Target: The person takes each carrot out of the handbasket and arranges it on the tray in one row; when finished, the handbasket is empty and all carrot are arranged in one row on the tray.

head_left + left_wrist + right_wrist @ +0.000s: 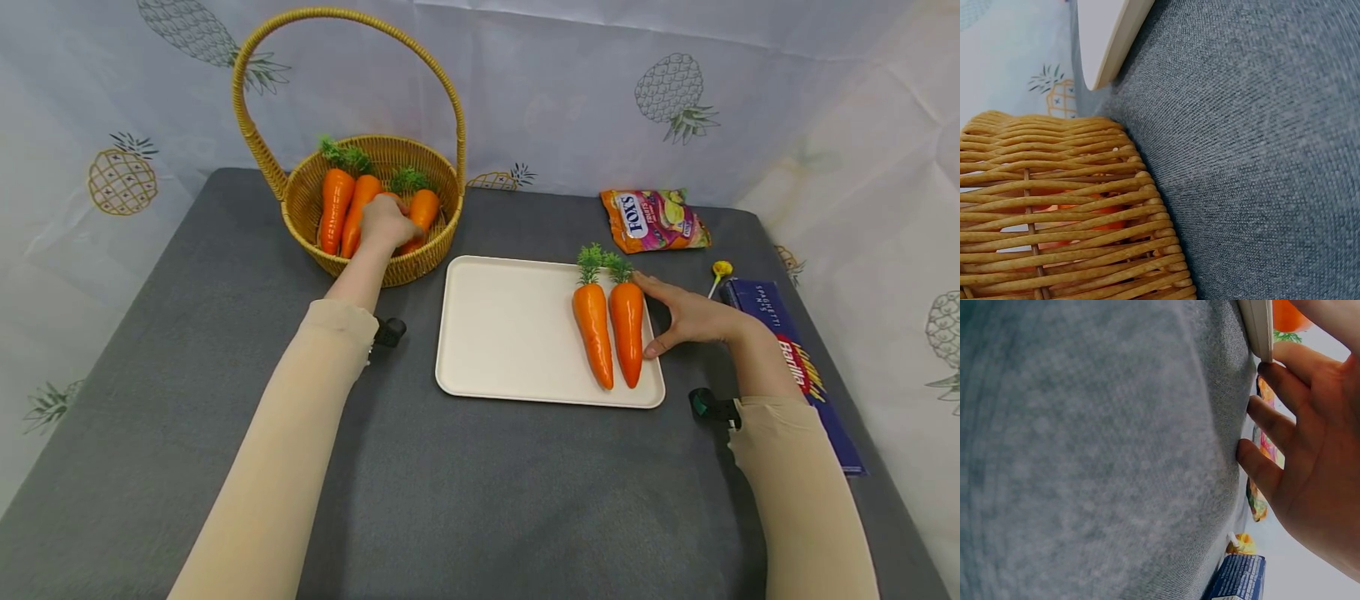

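Note:
My left hand (386, 221) reaches into the wicker basket (303, 225), over several orange carrots with green tops. Two carrots, one of them this carrot (336, 204), lie left of the hand; another carrot (424, 208) lies right beside its fingers. The fingertips are hidden, so I cannot tell whether they grip one. In the left wrist view the basket's woven side (1072, 237) hides the hand. At the right edge of the cream tray (510, 333), my right hand (686, 312) spreads thumb and fingers along the rim, next to two carrots (626, 329) lying side by side.
The basket's tall handle (345, 12) arches above it. Behind the tray lies a Fox's candy bag (652, 221). A yellow lollipop (722, 269) and a blue Barilla spaghetti box (795, 367) lie to the right, the box partly under the right forearm in view.

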`<control>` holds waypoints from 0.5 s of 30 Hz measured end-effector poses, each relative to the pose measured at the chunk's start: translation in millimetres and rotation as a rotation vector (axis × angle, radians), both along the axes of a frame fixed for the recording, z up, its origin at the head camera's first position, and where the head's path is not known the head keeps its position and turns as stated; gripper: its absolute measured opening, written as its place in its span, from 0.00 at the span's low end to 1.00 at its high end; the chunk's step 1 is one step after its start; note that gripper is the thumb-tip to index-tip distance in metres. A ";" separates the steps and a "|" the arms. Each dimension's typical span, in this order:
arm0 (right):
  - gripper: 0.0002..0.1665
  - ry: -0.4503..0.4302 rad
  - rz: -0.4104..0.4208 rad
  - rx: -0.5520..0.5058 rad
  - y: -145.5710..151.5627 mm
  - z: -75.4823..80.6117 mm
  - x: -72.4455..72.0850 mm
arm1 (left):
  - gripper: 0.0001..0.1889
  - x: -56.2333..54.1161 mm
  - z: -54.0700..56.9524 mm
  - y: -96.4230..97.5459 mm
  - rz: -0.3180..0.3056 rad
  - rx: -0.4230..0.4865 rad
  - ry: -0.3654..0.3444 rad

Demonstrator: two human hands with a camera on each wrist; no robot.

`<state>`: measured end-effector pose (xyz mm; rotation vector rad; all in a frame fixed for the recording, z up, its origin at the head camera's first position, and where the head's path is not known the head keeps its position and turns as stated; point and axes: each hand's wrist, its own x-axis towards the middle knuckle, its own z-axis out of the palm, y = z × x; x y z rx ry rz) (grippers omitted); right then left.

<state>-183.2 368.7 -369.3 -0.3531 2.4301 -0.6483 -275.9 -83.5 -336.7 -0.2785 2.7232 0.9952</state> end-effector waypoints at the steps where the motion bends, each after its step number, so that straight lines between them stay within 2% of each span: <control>1: 0.75 0.000 0.000 -0.001 -0.2 0.1 0.0 | 0.28 -0.2 0.1 -0.5 -0.003 -0.002 -0.001; 4: 0.75 0.000 -0.001 0.001 -0.6 0.7 0.1 | 0.27 -0.1 1.5 -2.6 -0.001 0.022 0.005; 6: 0.75 0.000 0.000 0.001 -0.7 1.0 0.4 | 0.28 0.8 4.2 -4.3 0.017 0.075 -0.008; 12: 0.75 0.000 0.002 -0.001 0.0 0.6 0.6 | 0.29 2.5 14.6 -9.8 0.145 0.356 -0.109; 15: 0.75 0.005 0.005 -0.001 0.0 0.0 0.2 | 0.30 2.8 18.6 -14.5 0.171 0.444 -0.135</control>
